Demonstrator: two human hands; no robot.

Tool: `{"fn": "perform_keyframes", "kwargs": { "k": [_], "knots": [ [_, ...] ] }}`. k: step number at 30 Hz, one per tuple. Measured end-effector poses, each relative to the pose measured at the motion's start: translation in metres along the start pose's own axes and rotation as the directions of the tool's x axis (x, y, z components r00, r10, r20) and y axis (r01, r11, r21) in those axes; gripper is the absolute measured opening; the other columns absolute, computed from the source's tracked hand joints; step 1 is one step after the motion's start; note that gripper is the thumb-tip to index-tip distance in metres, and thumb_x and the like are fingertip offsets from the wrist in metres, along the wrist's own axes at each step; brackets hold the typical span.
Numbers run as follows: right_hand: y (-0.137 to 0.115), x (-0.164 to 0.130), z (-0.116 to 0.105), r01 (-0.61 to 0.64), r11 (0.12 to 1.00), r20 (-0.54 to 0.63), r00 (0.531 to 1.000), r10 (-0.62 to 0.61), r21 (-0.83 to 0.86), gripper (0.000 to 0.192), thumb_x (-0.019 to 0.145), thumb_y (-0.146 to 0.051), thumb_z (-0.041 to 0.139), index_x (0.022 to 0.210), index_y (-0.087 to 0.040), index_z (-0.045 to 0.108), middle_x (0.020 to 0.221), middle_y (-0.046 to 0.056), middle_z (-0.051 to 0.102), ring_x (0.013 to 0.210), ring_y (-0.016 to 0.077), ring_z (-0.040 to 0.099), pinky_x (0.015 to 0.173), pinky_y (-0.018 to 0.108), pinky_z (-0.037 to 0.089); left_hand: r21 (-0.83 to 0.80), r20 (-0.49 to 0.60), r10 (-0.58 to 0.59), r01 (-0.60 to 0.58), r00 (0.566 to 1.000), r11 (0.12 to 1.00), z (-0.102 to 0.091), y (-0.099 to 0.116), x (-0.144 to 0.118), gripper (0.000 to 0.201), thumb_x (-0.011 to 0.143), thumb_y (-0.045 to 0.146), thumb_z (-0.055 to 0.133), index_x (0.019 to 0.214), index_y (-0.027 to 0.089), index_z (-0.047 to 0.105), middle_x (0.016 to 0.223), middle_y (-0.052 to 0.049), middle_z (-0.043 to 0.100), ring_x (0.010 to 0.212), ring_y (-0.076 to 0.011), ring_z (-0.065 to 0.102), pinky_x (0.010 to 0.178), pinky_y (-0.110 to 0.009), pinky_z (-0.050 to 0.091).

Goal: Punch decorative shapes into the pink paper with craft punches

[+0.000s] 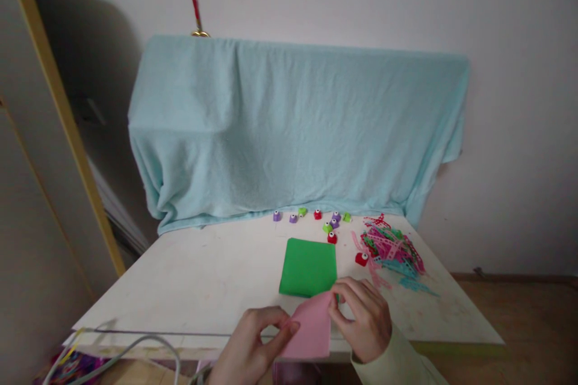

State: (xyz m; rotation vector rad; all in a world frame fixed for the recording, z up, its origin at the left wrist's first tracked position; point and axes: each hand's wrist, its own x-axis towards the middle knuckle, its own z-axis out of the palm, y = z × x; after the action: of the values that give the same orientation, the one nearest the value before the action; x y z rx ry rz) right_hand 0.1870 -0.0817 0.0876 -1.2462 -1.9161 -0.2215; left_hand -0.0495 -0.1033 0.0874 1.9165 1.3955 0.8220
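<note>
A pink foam sheet (311, 328) is held over the near edge of the white table (203, 277). My left hand (253, 343) pinches its left edge, and my right hand (363, 319) grips its upper right corner. Just beyond lies a green foam sheet (308, 266), flat on the table. Several small craft punches (332, 237) in red, purple and green sit scattered behind it.
A tangle of punched paper strips (391, 249) in pink, green and blue lies at the right. A light blue towel (293, 126) drapes over something large at the table's back. Grey cables (135, 346) hang at the front left.
</note>
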Motion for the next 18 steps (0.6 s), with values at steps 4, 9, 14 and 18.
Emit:
{"fn": "perform_keyframes", "kwargs": {
  "k": [4, 9, 14, 18],
  "knots": [
    [0.019, 0.004, -0.011, -0.080, 0.990, -0.083, 0.994, 0.071, -0.116, 0.011, 0.076, -0.011, 0.054, 0.071, -0.020, 0.058, 0.064, 0.000, 0.056, 0.060, 0.0144, 0.052, 0.065, 0.028, 0.039, -0.041, 0.034, -0.076, 0.077, 0.997, 0.996, -0.009, -0.004, -0.001, 0.035, 0.078, 0.049, 0.056, 0.086, 0.019, 0.073, 0.089, -0.003, 0.070, 0.087, -0.0209, 0.060, 0.082, -0.024, 0.045],
    [0.052, 0.011, -0.026, -0.151, 0.961, -0.137, 0.983, 0.121, -0.232, 0.008, 0.079, -0.019, 0.055, 0.076, -0.021, 0.062, 0.064, -0.001, 0.059, 0.057, 0.0126, 0.054, 0.064, 0.026, 0.041, -0.137, 0.137, -0.113, 0.131, 0.984, 0.982, -0.017, -0.003, 0.005, 0.043, 0.082, 0.051, 0.049, 0.079, 0.015, 0.072, 0.081, -0.002, 0.069, 0.080, -0.0206, 0.059, 0.072, -0.022, 0.046],
    [0.115, 0.014, -0.028, -0.250, 0.905, -0.144, 0.967, 0.212, -0.346, 0.020, 0.084, -0.031, 0.048, 0.084, -0.021, 0.065, 0.083, 0.006, 0.066, 0.064, 0.0160, 0.060, 0.056, 0.026, 0.042, -0.175, 0.144, -0.120, 0.145, 0.982, 0.974, -0.017, 0.001, 0.006, 0.043, 0.081, 0.051, 0.049, 0.081, 0.015, 0.073, 0.082, -0.003, 0.069, 0.081, -0.0216, 0.058, 0.073, -0.023, 0.045],
    [0.155, 0.015, -0.029, -0.321, 0.847, -0.099, 0.946, 0.309, -0.423, 0.029, 0.087, -0.035, 0.043, 0.079, -0.019, 0.065, 0.073, 0.009, 0.066, 0.064, 0.0212, 0.061, 0.056, 0.030, 0.043, -0.253, 0.152, -0.129, 0.165, 0.980, 0.953, -0.013, -0.005, 0.007, 0.042, 0.080, 0.051, 0.051, 0.081, 0.015, 0.072, 0.084, -0.004, 0.068, 0.084, -0.0228, 0.057, 0.074, -0.024, 0.045]
  ]
}}
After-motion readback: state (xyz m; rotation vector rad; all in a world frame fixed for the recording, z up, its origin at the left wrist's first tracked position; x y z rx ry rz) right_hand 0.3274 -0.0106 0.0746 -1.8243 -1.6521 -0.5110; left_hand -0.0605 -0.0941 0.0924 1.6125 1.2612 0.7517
